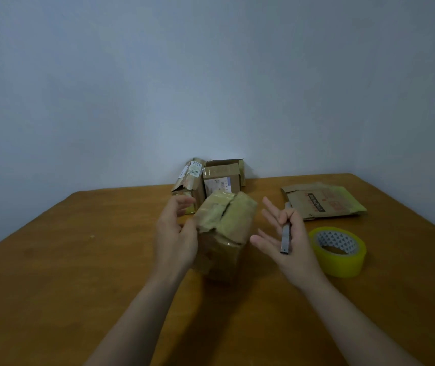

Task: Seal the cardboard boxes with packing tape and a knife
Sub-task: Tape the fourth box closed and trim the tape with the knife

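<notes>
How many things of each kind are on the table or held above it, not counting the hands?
Cardboard boxes: 3 (front box, torn box behind it, open box at the back)
Flat cardboard package: 1
Tape roll, yellow: 1
Knife, held in the right hand: 1
Total: 6

A plain home room, it seems; bare bluish wall (211, 75), wooden table (52, 260), used parcel boxes (221, 178).

Brown wooden table (52, 286) against pale blue-grey wall (211, 75); small crumb (92, 236) on table's left.
</notes>
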